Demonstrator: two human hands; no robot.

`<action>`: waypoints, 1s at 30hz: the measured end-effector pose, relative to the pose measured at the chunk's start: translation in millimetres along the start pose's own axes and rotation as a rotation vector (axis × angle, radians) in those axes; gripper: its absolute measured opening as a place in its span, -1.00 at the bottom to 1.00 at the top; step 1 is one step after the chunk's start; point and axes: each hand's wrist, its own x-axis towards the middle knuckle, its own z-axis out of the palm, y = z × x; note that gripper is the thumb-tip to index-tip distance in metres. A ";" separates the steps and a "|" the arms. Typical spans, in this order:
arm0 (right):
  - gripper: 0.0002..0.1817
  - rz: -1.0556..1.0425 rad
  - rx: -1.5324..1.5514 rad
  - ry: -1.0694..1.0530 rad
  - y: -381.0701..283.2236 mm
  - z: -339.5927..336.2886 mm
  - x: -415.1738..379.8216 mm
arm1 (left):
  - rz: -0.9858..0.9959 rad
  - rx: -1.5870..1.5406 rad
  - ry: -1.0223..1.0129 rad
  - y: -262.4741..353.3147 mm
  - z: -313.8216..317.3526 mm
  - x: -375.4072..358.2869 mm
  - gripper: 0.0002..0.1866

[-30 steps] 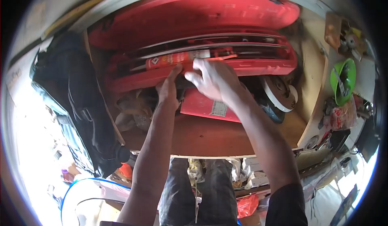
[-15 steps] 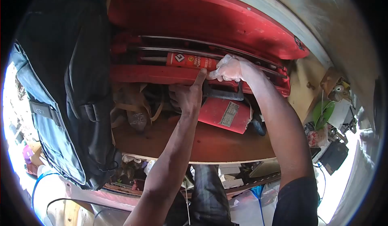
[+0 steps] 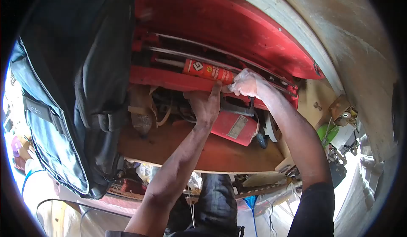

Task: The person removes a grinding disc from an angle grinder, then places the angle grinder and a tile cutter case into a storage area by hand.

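Observation:
An open red case (image 3: 169, 78) lies across the shelf, its lid raised at the back. Inside it rests a red sealant cartridge (image 3: 207, 70) with a pale nozzle pointing left, beside long metal rods (image 3: 190, 53). My right hand (image 3: 247, 83), whitish over the fingers, is closed around the cartridge's right end, which it hides. My left hand (image 3: 204, 102) grips the front wall of the case from below, thumb up on the rim near the cartridge. Its other fingers are partly hidden beneath the wall.
A black bag (image 3: 97, 88) stands at the left. Under the case, a red box-shaped object (image 3: 231, 129) with a label plate and a clear plastic bottle (image 3: 142, 122) sit on the wooden shelf (image 3: 203, 156). Clutter with a green disc (image 3: 327, 133) lies at right.
The camera view has shifted and tilted, so the case appears slightly lower and more slanted. Both hands keep their places at the cartridge and the case wall.

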 end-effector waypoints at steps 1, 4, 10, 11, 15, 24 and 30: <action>-0.64 -0.001 0.083 0.014 3.4 1.8 1.7 | 0.012 0.044 0.054 -2.8 3.0 -2.0 -0.31; -0.68 -0.106 0.009 -0.026 9.3 0.9 9.6 | 0.006 0.128 0.084 -17.6 2.4 2.4 -0.26; -0.73 -0.157 -0.226 -0.097 2.3 -7.7 13.5 | -0.060 -0.129 -0.141 8.0 -13.9 -1.8 -0.16; -0.73 -0.166 -0.236 -0.097 -4.1 -9.5 12.8 | -0.096 -0.274 -0.325 16.7 -20.2 -1.7 -0.13; -0.52 0.082 -0.154 -0.088 -3.0 -4.9 13.6 | 0.021 0.065 -0.161 1.2 -22.3 -8.7 -0.11; -0.48 -0.029 -0.114 -0.031 -1.1 4.9 12.9 | -0.016 0.069 -0.150 -9.0 -21.5 -9.8 -0.11; -0.59 -0.124 -0.166 -0.119 -5.2 -1.8 12.6 | -0.081 -0.100 -0.133 -5.3 -17.4 -12.2 -0.12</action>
